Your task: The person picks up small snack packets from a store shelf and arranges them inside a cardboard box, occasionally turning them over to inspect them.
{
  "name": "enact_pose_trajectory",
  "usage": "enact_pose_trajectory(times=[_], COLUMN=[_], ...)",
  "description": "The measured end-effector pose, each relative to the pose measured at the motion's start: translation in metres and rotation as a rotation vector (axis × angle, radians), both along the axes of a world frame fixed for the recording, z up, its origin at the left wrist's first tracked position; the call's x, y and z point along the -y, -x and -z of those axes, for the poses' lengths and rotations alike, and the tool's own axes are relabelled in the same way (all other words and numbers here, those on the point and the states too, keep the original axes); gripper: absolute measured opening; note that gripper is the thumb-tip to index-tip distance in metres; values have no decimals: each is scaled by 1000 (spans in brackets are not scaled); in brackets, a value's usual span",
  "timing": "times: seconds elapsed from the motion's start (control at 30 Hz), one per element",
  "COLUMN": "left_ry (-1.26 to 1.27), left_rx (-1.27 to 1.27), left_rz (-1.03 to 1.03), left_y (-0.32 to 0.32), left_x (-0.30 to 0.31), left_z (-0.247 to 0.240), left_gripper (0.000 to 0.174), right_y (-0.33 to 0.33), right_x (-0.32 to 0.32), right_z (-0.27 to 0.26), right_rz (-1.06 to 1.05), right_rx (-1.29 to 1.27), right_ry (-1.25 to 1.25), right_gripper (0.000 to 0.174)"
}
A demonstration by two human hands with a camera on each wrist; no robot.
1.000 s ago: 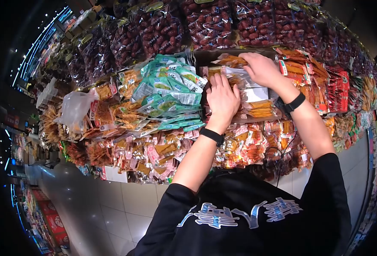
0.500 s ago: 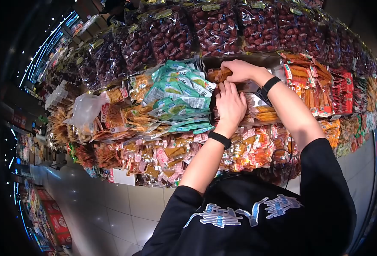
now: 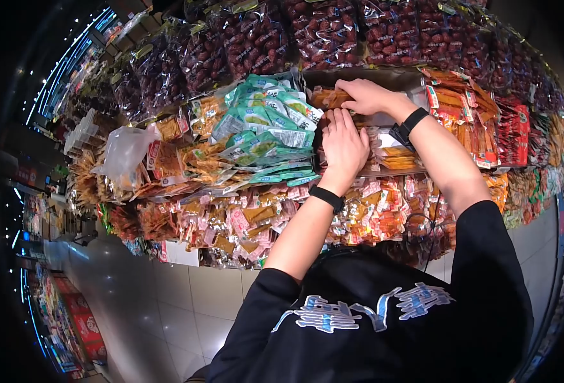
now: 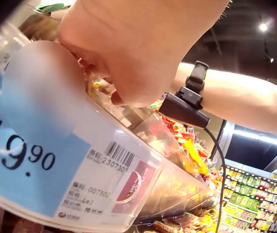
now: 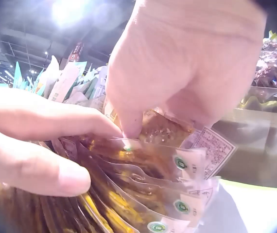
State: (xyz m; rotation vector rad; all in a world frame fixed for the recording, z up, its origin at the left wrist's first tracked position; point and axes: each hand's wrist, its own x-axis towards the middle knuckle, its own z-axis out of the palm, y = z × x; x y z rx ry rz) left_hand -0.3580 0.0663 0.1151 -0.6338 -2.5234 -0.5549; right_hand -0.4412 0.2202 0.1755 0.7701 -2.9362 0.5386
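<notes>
Brown snack packets (image 5: 129, 179) stand in a row in a dark bin, their clear edges and small labels facing the right wrist camera. At the back of the row, my right hand (image 3: 368, 97) has its thumb and fingers bent down round a brown packet (image 3: 328, 97). My left hand (image 3: 344, 145) lies just in front of it, fingers extended over the row. In the right wrist view, the fingers of my left hand (image 5: 36, 141) touch the packet tops. The left wrist view shows my left hand (image 4: 129, 53) above the bin's clear front; its fingertips are largely hidden.
Green packets (image 3: 269, 127) fill the bin on the left, orange packets (image 3: 454, 108) the one on the right. Bags of red dates (image 3: 327, 32) line the back. Small snacks (image 3: 250, 223) hang along the front. A price label (image 4: 26, 160) faces outward.
My right hand moved left to a brown packet, then lowered and flattened over the packets at the row's back. My left hand stayed over the row, shifting slightly with the camera's view.
</notes>
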Motion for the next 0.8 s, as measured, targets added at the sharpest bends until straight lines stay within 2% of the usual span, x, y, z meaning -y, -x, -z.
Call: enact_pose_trajectory(times=[0.13,0.23,0.3,0.33,0.37,0.4,0.5,0.6,0.8], left_ry=[-4,21,45,58,91,97,96,64,69], left_rx=[-51,106,54,24,109,72,19,56,32], left_rz=[-9,1,-36,-51,-39,-54,-76,-49,-13], left_y=[3,4,1,1,-1,-2,-4,-5,5], left_x=[1,-1,-4,-5,-6,-7,-6,-3,-3], left_z=[1,0,4,4,5,7,12,8,1], left_gripper=[55,54,53,53,60,64,76,85,89], right_y=[-18,-27,-31,-33,-33,-33,-30,-23,-22], right_x=[-6,-11,-14,-14,-13,-13,-15,-23,-41], right_z=[-7,-7,-7,-8,-9,-11,-21,-18,-11], right_rz=[-2,-55,-87,-77,-67,-60,-34,-79,31], right_rx=[-47,-151,-197,-180,-165,-150,105,181,307], right_ry=[-9,-6,1,8,16,24,150,275,342], right_gripper=[37,37,37,38,39,40,41,43,72])
